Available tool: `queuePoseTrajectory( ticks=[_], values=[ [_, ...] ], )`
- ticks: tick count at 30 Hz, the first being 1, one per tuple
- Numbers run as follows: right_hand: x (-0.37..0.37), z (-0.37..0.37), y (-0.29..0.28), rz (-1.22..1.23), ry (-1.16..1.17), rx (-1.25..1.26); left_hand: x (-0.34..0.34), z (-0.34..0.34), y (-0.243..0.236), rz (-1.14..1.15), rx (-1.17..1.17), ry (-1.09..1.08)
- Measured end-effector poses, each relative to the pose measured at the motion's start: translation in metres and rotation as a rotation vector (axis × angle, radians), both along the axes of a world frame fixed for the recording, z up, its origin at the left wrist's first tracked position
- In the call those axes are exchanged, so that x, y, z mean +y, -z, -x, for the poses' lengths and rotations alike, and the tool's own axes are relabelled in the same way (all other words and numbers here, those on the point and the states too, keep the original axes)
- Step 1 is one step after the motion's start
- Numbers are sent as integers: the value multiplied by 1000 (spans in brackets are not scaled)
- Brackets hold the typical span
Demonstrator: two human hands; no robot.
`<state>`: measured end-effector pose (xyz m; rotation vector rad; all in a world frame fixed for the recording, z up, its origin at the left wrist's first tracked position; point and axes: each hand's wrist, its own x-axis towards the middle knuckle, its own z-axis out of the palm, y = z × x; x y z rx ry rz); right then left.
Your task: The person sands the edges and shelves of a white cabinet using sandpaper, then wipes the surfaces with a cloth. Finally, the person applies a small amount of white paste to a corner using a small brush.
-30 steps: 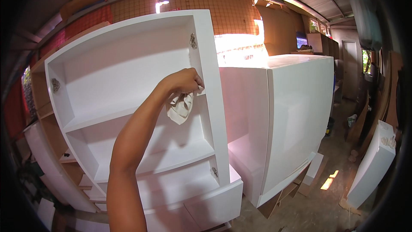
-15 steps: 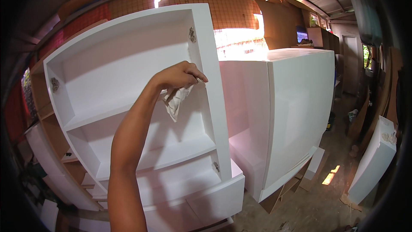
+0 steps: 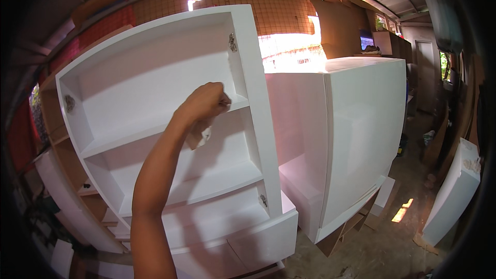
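My left hand [image 3: 207, 102] is closed round a crumpled whitish cloth [image 3: 200, 135], which hangs below the fist. The fist is at the front edge of the upper shelf [image 3: 124, 143], near its right end. This shelf belongs to a white open-fronted cabinet [image 3: 261, 139] standing before me. Metal hinges show on its inner sides, among them an upper right hinge [image 3: 232, 42] and a left hinge [image 3: 69, 104]. My forearm crosses in front of the lower shelves and hides part of them. My right hand is out of view.
A second white cabinet [image 3: 367, 134] stands close on the right, with wooden boards under its base. Farther right a white panel box [image 3: 454, 196] leans near dark upright boards. Unpainted wooden shelving [image 3: 67, 163] is at the left, behind the first cabinet.
My left hand has moved left and slightly down along the upper shelf's edge, away from the right upright, with the cloth still in it. The view has shifted slightly.
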<state>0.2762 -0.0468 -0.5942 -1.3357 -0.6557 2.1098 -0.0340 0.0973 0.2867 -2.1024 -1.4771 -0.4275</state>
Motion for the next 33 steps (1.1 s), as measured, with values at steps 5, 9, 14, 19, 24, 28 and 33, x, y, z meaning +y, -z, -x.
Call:
queuePoseTrajectory(
  ticks=[5, 9, 14, 19, 24, 28, 33],
  values=[
    [7, 3, 10, 1, -18, 7, 10, -23, 15, -162, -4, 79],
    [11, 1, 8, 16, -5, -27, -2, -26, 18, -172, 101, 8],
    [6, -12, -14, -76, -59, 64, -6, -32, 26, -333, -33, 47],
    [7, 1, -15, 33, 29, -22, 31, -55, 70, -585, 415, -22],
    [-7, -15, -74, 22, 112, 34, 12, -73, 83, -411, 157, 84],
    [-16, -28, -115, 17, 145, 41, 31, -60, 77, -539, 244, -48],
    [-16, -33, -117, 62, 192, 24, 24, -67, 102, -349, 116, 81]
  ],
)
